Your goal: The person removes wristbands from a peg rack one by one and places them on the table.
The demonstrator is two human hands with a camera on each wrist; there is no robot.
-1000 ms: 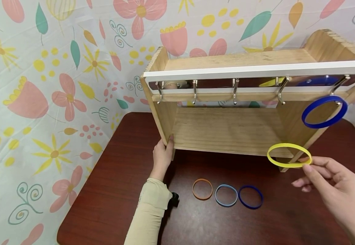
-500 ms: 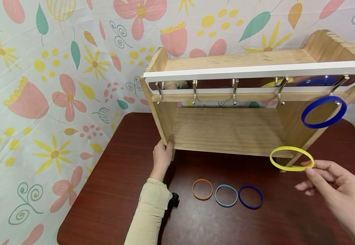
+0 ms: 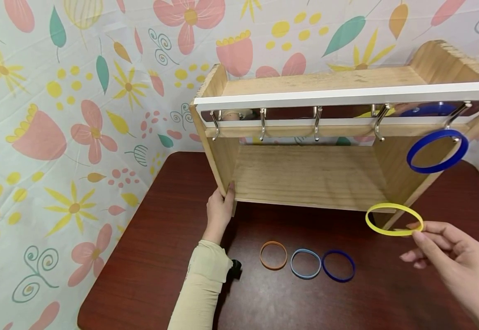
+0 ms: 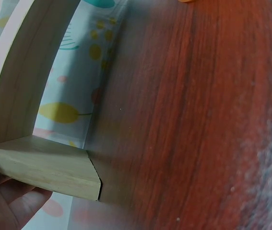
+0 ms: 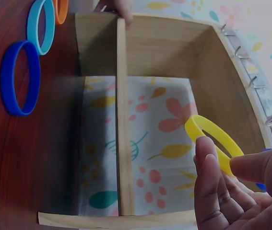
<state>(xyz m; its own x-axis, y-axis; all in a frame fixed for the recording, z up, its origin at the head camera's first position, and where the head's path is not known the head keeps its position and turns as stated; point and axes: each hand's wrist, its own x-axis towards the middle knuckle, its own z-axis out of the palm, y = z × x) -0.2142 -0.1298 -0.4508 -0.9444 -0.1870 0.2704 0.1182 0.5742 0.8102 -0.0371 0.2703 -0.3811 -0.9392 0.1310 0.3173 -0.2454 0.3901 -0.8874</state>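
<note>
My right hand (image 3: 456,261) pinches a yellow wristband (image 3: 394,206) between thumb and fingers, in front of the lower right of a wooden shelf rack (image 3: 309,176). The right wrist view also shows the yellow band (image 5: 212,132) at the fingertips, level and clear of the table. My left hand (image 3: 219,211) grips the rack's left side panel near its lower corner, thumb on the inner side. In the left wrist view its fingers (image 4: 28,203) lie against the wood. A blue wristband (image 3: 417,156) hangs from the rightmost metal hook (image 3: 458,114).
On the dark red table (image 3: 140,266) lie an orange band (image 3: 261,259), a light blue band (image 3: 292,266) and a dark blue band (image 3: 352,266) in a row. Several hooks line the rack's white-edged rail (image 3: 289,96). A flower-patterned cloth (image 3: 111,55) stands behind.
My right hand has moved down and slightly right with the yellow wristband, away from the hooks. The left hand, rack and bands on the table have stayed put.
</note>
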